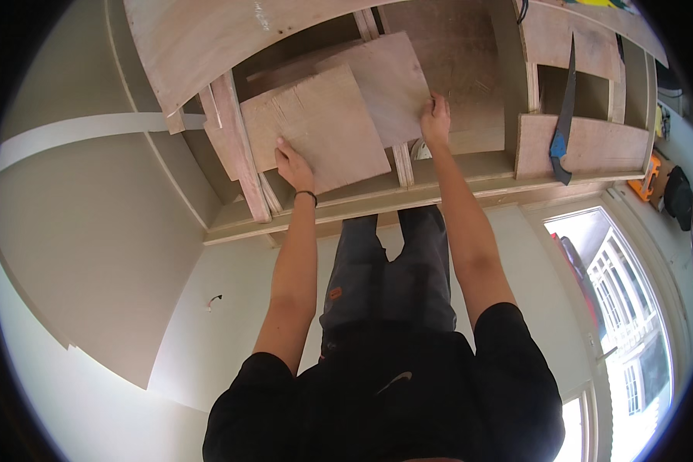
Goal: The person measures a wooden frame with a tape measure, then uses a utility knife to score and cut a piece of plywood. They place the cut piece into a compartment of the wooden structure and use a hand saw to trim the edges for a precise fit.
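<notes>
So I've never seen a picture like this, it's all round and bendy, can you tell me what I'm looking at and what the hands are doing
This is one picture from a wide fisheye camera worn on a person's head, so straight edges bend near the rim. There is no machine: the two bare arms belong to the wearer, who is in a black shirt and dark trousers.

The arms reach to an unfinished wooden frame with open compartments. The left hand, with a dark band at the wrist, presses on a pale square plywood panel. The right hand has its grip on the edge of a second, redder panel that lies partly under the first.

To the right, a hand saw with a blue handle rests on the frame. A window shows at the lower right, and some orange and black gear sits at the far right edge.
</notes>
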Tool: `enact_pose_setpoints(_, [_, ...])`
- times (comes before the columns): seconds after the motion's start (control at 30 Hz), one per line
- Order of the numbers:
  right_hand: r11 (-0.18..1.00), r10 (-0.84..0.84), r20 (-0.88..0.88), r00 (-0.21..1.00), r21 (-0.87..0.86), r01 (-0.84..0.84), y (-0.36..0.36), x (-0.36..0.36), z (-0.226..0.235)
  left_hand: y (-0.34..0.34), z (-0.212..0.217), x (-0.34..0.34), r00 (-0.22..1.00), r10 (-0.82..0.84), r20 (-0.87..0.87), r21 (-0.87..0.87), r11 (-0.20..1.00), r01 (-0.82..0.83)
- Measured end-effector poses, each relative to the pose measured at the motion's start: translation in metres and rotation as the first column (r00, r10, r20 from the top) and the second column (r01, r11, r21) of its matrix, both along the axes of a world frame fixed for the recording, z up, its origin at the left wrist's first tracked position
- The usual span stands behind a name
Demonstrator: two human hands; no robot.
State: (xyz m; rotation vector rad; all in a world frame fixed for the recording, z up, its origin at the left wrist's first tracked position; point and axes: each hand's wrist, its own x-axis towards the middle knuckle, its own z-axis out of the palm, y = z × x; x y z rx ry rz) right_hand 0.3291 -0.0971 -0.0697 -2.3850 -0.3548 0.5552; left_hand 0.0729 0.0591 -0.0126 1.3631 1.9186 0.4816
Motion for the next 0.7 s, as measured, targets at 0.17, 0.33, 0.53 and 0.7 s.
enact_pose_setpoints(0.17, [0.995,-0.008,0.283,0.959,-0.092,0.035,-0.008,-0.024,0.014,0.022,-0.028,0.011,0.999,-0.005,-0.039,0.010,1.000,0.005])
enact_pose_setpoints(0.33, [0.968,-0.214,-0.327,0.921,0.057,0.245,-0.028,-0.076,0.029,0.020,-0.037,0.022,0.996,0.019,-0.084,0.024,1.000,-0.017])
enact_pose_setpoints(0.53, [0.873,-0.299,-0.695,0.654,0.077,0.481,-0.024,-0.149,0.016,0.007,-0.027,0.036,0.956,-0.082,-0.281,-0.190,0.981,0.028])
enact_pose_setpoints(0.7, [0.749,-0.370,-0.777,0.509,0.075,0.659,-0.010,-0.167,0.001,0.024,-0.019,0.070,0.788,-0.250,-0.563,0.172,0.897,0.407])
